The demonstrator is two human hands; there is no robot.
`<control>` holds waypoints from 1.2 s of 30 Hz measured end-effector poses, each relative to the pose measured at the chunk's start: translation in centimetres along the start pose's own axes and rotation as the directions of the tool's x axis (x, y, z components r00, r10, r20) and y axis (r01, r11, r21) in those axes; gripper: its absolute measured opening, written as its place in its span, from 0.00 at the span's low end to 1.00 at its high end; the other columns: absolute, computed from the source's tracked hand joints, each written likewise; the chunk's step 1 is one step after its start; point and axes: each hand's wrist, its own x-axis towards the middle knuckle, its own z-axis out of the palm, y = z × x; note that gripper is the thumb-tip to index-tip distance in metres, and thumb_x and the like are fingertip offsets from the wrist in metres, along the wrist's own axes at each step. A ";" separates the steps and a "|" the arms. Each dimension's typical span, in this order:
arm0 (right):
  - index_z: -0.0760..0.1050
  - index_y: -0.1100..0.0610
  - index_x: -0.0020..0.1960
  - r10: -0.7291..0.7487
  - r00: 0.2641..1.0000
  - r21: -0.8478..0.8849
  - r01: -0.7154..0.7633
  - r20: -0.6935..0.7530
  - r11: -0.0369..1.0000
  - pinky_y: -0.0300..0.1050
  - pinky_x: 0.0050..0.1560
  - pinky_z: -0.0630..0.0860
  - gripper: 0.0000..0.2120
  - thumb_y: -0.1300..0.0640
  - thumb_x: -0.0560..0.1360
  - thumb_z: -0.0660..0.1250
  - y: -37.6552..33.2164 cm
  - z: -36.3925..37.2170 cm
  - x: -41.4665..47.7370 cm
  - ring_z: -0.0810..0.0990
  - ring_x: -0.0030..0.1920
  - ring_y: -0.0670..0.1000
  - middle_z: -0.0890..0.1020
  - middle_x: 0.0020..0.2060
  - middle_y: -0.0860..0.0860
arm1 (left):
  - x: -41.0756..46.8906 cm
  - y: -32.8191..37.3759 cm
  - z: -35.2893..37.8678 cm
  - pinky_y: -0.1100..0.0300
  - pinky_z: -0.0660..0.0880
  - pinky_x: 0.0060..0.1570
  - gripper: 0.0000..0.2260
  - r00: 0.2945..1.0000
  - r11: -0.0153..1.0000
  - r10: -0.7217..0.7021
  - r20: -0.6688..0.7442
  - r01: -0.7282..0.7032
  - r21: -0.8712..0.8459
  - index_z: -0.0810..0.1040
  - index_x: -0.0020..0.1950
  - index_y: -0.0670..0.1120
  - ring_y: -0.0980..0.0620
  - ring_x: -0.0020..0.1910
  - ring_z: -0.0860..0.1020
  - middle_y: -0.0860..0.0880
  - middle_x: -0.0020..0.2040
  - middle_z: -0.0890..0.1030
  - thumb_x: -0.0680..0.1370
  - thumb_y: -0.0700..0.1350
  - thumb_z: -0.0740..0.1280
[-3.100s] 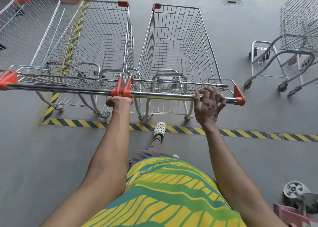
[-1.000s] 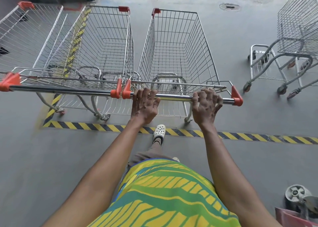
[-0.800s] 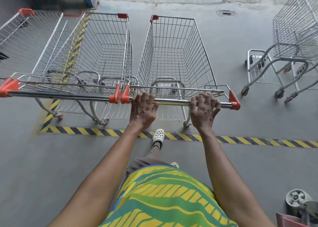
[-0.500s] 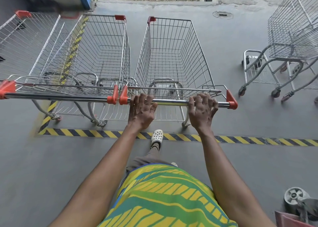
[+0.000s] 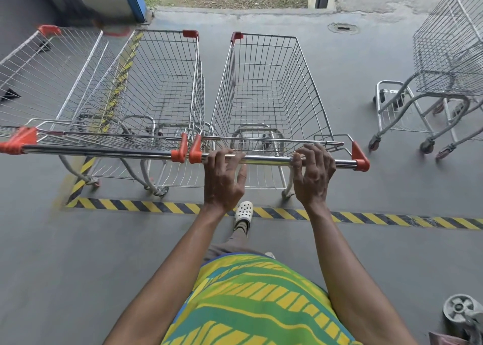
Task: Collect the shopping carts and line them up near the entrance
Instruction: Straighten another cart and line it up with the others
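- Left hand (image 5: 223, 180) & right hand (image 5: 313, 177) both grip the handle (image 5: 271, 159) of the held cart (image 5: 266, 91). Fingers are curled over the bar and the left thumb sticks out sideways.
- The held cart stands at the right end of a row, just beside the middle cart (image 5: 156, 88). Their orange end caps nearly touch. Its rear wheels sit just beyond the striped floor line (image 5: 366, 218).
- Step in hand, as I read it: squaring this cart w/ its neighbours.
- To do it well: push evenly w/ both hands so the nose doesn't swing, and bring the handle flush w/ the neighbour's.
- Watch the left side – the baskets are close near the handles and the wire could snag.
- Keep the white shoe (image 5: 243, 211) clear of the rear wheels.
- Count, row: 3 carts – the held cart, the middle cart and the far-left cart (image 5: 47, 70).
- Count, right side: at least 1 stray cart (image 5: 449, 44), well apart from the row. Extra legs & wheels under it hint at a 2nd; can't tell.
- Count, rest: 2 hands on 1 handle, 1 shoe showing.
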 end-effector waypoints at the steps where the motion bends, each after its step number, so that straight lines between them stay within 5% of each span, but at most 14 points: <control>1: 0.80 0.53 0.58 0.007 1.000 0.003 -0.007 0.000 1.000 0.58 0.74 0.60 0.13 0.48 0.84 0.60 -0.1 0.1 0.1 0.68 0.74 0.53 0.80 0.63 0.49 | -0.2 0.0 -0.1 0.46 0.68 0.65 0.11 1.000 1.000 -0.001 -0.015 0.001 -0.008 0.82 0.61 0.48 0.42 0.62 0.73 0.44 0.60 0.76 0.80 0.48 0.67; 5: 0.79 0.53 0.57 0.003 1.000 0.001 -0.003 0.002 1.000 0.55 0.73 0.59 0.12 0.49 0.84 0.61 -0.2 0.5 0.0 0.69 0.73 0.54 0.80 0.62 0.49 | 0.6 -1.7 -0.7 0.44 0.69 0.63 0.07 0.988 0.999 -0.042 -0.149 0.037 -0.039 0.84 0.53 0.46 0.44 0.57 0.76 0.46 0.53 0.80 0.80 0.43 0.68; 11: 0.80 0.53 0.55 -0.003 1.000 -0.010 0.002 -0.006 1.000 0.57 0.71 0.62 0.10 0.49 0.83 0.63 0.1 0.4 -0.4 0.73 0.69 0.53 0.82 0.58 0.49 | 5.3 -6.9 -2.6 0.48 0.67 0.49 0.10 0.926 0.951 -0.261 -0.271 0.295 0.091 0.82 0.46 0.47 0.44 0.49 0.74 0.46 0.42 0.81 0.79 0.47 0.62; 16: 0.80 0.51 0.54 -0.005 1.000 -0.010 0.005 -0.001 1.000 0.58 0.70 0.63 0.10 0.48 0.83 0.63 0.6 0.2 -0.2 0.74 0.68 0.52 0.82 0.56 0.47 | 7.7 -9.7 -2.1 0.46 0.68 0.56 0.16 0.968 0.928 -0.245 -0.052 0.250 0.277 0.82 0.54 0.45 0.43 0.55 0.72 0.41 0.52 0.81 0.82 0.53 0.59; 22: 0.81 0.53 0.55 0.019 1.000 0.008 -0.019 -0.008 1.000 0.54 0.69 0.62 0.14 0.46 0.84 0.60 0.9 -0.2 0.3 0.74 0.67 0.52 0.83 0.57 0.48 | 7.6 -11.2 -1.0 0.38 0.64 0.67 0.32 0.912 0.907 -0.348 0.218 0.269 0.323 0.73 0.72 0.49 0.39 0.71 0.65 0.40 0.73 0.70 0.82 0.68 0.45; 27: 0.80 0.53 0.55 0.029 1.000 0.024 -0.029 0.011 0.999 0.53 0.69 0.62 0.15 0.45 0.84 0.59 1.2 -0.3 0.6 0.74 0.66 0.52 0.82 0.57 0.48 | 7.3 -8.6 -1.5 0.41 0.65 0.66 0.31 0.945 0.932 -0.297 0.136 0.256 0.257 0.74 0.70 0.47 0.41 0.68 0.67 0.40 0.70 0.73 0.83 0.65 0.45; 32: 0.79 0.53 0.55 0.029 1.000 0.031 -0.029 0.004 0.999 0.49 0.69 0.60 0.12 0.47 0.83 0.61 1.4 -0.4 0.9 0.74 0.66 0.53 0.82 0.56 0.48 | 4.1 -1.3 0.2 0.44 0.65 0.68 0.30 0.966 0.983 -0.064 0.250 0.018 0.184 0.73 0.72 0.46 0.42 0.68 0.68 0.40 0.69 0.72 0.83 0.64 0.47; 36: 0.79 0.53 0.55 0.021 1.000 0.038 -0.021 -0.002 0.999 0.51 0.68 0.62 0.11 0.48 0.83 0.62 1.5 -0.8 0.8 0.75 0.66 0.53 0.83 0.56 0.48 | 2.1 1.5 2.0 0.42 0.46 0.79 0.35 0.904 0.980 -0.097 0.416 0.014 0.198 0.61 0.80 0.48 0.43 0.78 0.57 0.41 0.79 0.61 0.81 0.68 0.43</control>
